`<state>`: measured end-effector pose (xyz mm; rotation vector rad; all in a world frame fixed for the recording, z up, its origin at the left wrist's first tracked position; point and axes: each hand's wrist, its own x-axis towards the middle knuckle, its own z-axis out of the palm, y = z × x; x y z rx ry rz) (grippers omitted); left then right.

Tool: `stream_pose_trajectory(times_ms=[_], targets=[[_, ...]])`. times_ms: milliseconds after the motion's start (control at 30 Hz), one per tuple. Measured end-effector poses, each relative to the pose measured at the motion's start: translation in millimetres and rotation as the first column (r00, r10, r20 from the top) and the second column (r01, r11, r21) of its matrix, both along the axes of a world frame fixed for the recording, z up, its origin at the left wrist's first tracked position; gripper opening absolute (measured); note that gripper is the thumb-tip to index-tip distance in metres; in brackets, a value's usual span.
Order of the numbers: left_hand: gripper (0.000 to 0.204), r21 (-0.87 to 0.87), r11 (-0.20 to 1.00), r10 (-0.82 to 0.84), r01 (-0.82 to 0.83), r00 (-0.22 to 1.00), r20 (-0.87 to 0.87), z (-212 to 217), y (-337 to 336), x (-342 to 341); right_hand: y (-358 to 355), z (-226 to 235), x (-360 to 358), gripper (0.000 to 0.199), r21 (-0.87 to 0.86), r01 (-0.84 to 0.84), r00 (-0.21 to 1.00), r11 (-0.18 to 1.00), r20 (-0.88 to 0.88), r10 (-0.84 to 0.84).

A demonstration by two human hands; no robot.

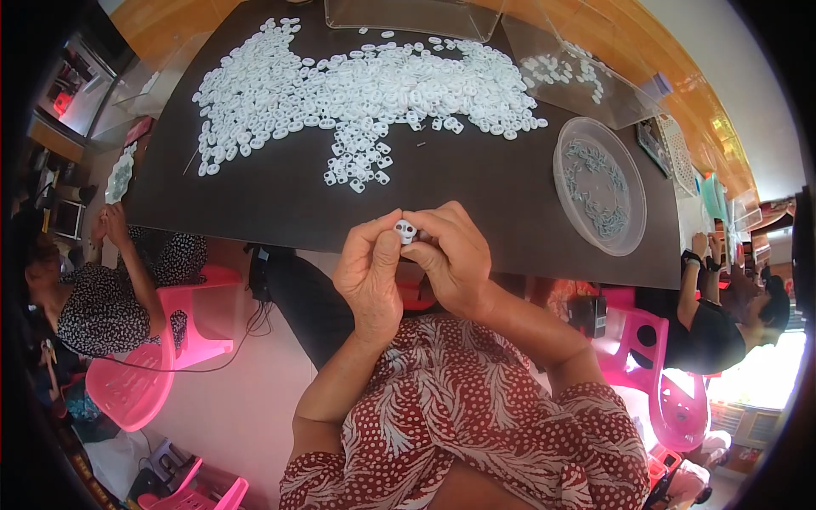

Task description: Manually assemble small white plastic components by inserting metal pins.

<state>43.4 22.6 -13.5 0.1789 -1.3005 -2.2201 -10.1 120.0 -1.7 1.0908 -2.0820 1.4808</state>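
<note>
in the head view, the small white piece (405, 230) with two dark holes is between the two hands, at the tips of the fingers, above the near edge of the dark bench (484, 174). the left hand (371, 276) is nearly closed, and it pinches the piece from its left side with thumb and forefinger. the right hand (449, 255) is also curled, and its thumb and forefinger grip the same piece from the right side. the holes of the piece face toward the camera.

beyond the hands, a smaller group of white pieces (357, 159) lies on the bench, joined to a wide heap of similar pieces (374, 89). to the right stands a round clear tray (562, 183), which holds many small greyish parts (609, 223).
</note>
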Motion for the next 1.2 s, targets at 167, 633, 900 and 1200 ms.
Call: stream_pose_trajectory(times_ms=[167, 633, 900, 1200], targets=[[0.022, -0.009, 1.0, 0.009, -0.009, 1.0, 0.013, -1, 0, 1, -2, -2, 1, 0.032, -0.022, -0.005, 1.0, 1.0, 0.011, 0.005], [0.02, -0.239, 0.961, 0.143, -0.138, 0.99, 0.003, -13, 9, 4, -7, -6, 5, 0.027, -0.06, 0.048, 0.996, 0.997, -0.076, -0.053], [0.017, -0.364, 0.891, 0.267, -0.272, 0.962, -0.065, -17, 12, 0, -10, -11, 1, 0.027, -0.074, 0.031, 0.983, 0.997, -0.18, -0.044], [0.023, -0.394, 0.906, 0.154, -0.154, 0.988, -0.03, -7, 9, 1, -3, -7, -1, 0.023, -0.068, 0.07, 0.995, 0.995, -0.063, -0.075]])
